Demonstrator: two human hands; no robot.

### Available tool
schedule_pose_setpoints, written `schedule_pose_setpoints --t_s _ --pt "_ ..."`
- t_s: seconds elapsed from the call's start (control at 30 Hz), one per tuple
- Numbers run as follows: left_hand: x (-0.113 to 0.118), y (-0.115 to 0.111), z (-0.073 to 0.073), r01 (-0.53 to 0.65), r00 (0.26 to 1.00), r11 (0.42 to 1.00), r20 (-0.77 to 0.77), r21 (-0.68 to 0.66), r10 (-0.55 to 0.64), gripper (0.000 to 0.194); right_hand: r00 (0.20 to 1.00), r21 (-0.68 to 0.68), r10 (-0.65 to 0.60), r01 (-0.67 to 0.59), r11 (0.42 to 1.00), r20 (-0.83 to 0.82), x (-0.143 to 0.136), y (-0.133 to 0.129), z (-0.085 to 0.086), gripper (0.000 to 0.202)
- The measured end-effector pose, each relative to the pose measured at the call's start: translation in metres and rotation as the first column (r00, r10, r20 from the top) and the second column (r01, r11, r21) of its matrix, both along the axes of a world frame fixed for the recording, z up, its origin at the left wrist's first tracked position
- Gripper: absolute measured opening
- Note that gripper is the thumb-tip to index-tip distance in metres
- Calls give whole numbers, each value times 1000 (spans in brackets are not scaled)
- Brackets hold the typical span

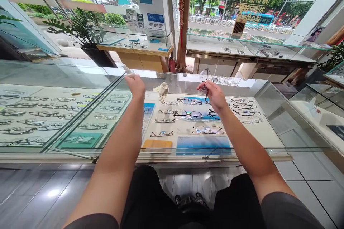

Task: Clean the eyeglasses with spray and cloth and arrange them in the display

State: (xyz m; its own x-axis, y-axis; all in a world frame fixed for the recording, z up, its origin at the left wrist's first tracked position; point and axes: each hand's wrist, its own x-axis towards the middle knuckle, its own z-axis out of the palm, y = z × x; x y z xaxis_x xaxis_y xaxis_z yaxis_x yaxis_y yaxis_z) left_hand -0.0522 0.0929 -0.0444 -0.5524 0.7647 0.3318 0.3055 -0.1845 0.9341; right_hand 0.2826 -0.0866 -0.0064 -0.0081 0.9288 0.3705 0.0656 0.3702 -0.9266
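My left hand [136,86] is closed around a small white spray bottle [127,70], which stands out above the fist, over the glass counter. In my right hand [215,94] is a pair of thin-rimmed eyeglasses [204,76], pinched by the fingers and held up above the counter with the lenses partly covered. A crumpled cream cloth [162,91] rests on the glass between my two hands, touching neither. Beneath both arms lies the glass display counter [188,149], with several eyeglasses [188,114] laid out in rows inside it.
More eyeglasses [33,113] fill the case on the left. A tan pad [157,145] and a blue panel [203,145] lie inside near the front. Across the aisle stand other glass cases [223,48], a potted plant [88,30] and a wooden post [185,18].
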Motion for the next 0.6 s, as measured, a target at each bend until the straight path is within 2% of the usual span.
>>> schedule_pose_setpoints --t_s 0.13,0.33,0.47,0.6 --pt "-2 3 -12 -69 998 997 4 -42 69 19 997 4 31 -30 1000 -64 -1 0 0 35" --pt "-2 4 -23 -16 1000 992 -28 -128 12 25 990 -4 59 -60 998 -125 -2 -3 3 34" --pt "-4 1 -27 24 999 986 -38 -166 -31 28 991 -12 60 -62 998 -122 -1 -2 3 38" --pt "-5 0 -28 51 998 981 -21 -185 -55 36 986 -3 70 -71 997 -151 -1 -2 2 33"
